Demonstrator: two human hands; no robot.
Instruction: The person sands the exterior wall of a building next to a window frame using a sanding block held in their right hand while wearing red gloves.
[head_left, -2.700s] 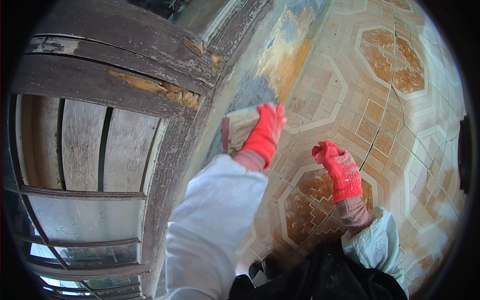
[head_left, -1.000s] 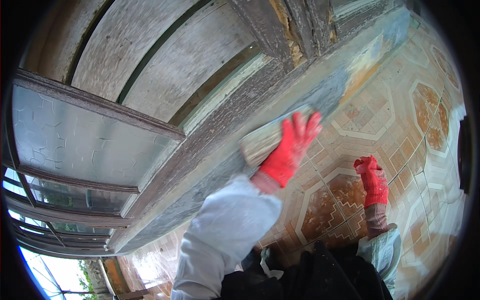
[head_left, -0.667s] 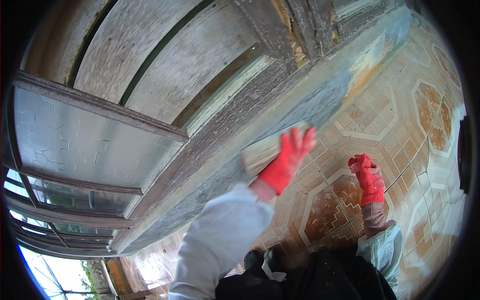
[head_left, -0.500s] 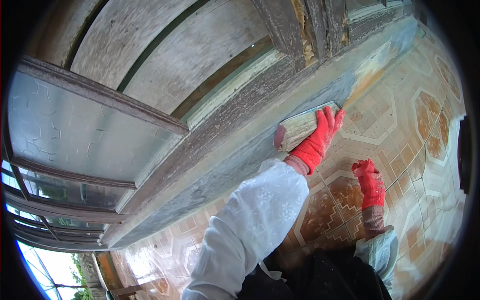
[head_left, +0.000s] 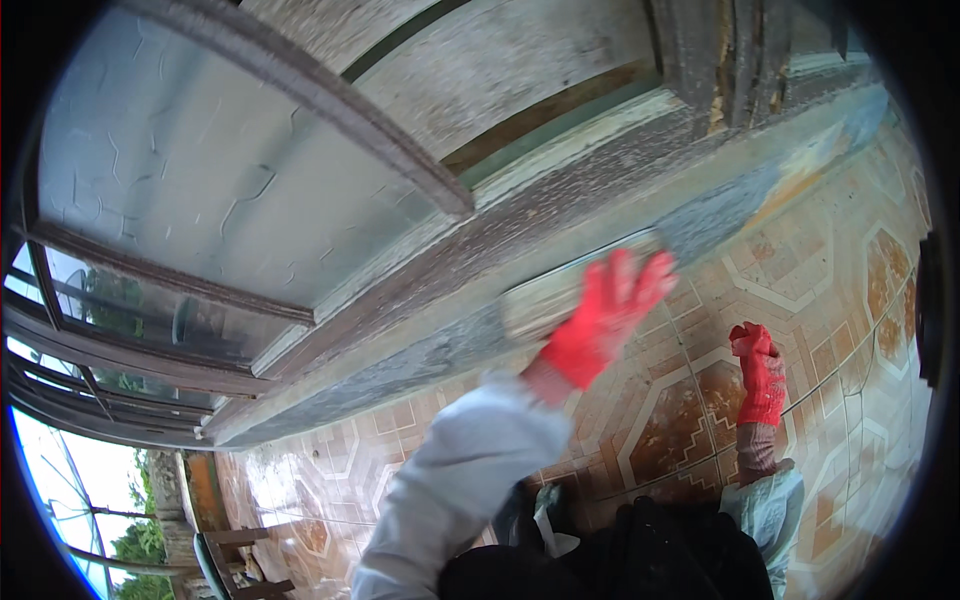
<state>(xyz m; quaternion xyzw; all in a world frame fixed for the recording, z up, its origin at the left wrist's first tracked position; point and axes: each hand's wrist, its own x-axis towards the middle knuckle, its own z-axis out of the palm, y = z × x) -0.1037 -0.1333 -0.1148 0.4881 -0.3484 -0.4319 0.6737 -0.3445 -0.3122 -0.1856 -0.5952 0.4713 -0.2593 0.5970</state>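
My left hand, in a red glove and slightly smeared by motion, is pressed on a wooden float board. The board is flat and pale, with a thin dark upper edge, and it lies against the grey low wall strip below the wooden frame. My fingers spread over its right part and cover much of it; the thumb's grip is hidden. Off to the right, my right hand hangs above the floor in a red glove, its fingers curled into a fist with nothing showing in it.
Patterned brown and cream tiles cover the floor beside the wall. Above the strip runs a worn wooden sill with a frosted glass panel. A small wooden stool-like thing stands at the lower left.
My left hand has slid the board leftward along the wall strip. The view has shifted too. My right hand stays curled, low at the right.
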